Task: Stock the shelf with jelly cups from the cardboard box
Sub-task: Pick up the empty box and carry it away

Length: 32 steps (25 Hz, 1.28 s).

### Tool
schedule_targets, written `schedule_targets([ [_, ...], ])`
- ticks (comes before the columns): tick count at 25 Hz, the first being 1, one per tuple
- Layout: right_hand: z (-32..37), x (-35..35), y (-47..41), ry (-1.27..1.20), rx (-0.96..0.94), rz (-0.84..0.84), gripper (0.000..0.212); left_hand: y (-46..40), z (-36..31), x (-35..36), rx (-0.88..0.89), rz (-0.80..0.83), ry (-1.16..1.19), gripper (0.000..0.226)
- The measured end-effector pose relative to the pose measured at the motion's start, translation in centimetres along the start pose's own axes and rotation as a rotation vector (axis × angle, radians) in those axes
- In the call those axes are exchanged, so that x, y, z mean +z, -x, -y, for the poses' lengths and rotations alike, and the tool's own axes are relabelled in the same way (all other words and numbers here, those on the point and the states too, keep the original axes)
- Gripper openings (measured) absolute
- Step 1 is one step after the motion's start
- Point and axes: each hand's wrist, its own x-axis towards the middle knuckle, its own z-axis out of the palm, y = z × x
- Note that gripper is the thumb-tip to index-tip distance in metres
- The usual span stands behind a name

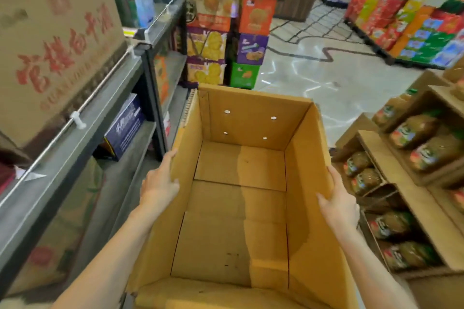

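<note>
- With nothing left inside, the cardboard box (241,203) is carried by both walls.
- Left hand (159,184) at nine o'clock, right hand (339,202) at three, each curled over a rim for balance.

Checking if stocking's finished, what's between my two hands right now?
Head view: only the cardboard box, open and empty, left hand and right hand on its side walls.

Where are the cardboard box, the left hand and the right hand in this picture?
cardboard box (238,208): head view, on its bare inner floor.
left hand (159,183): head view, on the back of the hand, at the box's left wall.
right hand (340,204): head view, on the back of the hand, at the box's right wall.
</note>
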Motion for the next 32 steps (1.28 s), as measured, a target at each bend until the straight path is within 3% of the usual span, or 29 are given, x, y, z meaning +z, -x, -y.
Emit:
schedule_targets([
  [7,0.5,14.1,-8.1,-0.147,-0.068,0.172,0.073,-9.5,6.7,8.5,-0.106,-0.026,0.037,0.074],
  [20,-5.6,40.4,-13.0,0.071,0.009,0.263,0.069,-19.0,22.0,27.7,-0.207,0.057,-0.037,0.08],
  [32,-10.1,54.2,-12.0,0.074,0.046,0.292,0.071,-20.1,31.7,38.8,-0.267,0.079,-0.069,0.082],
])
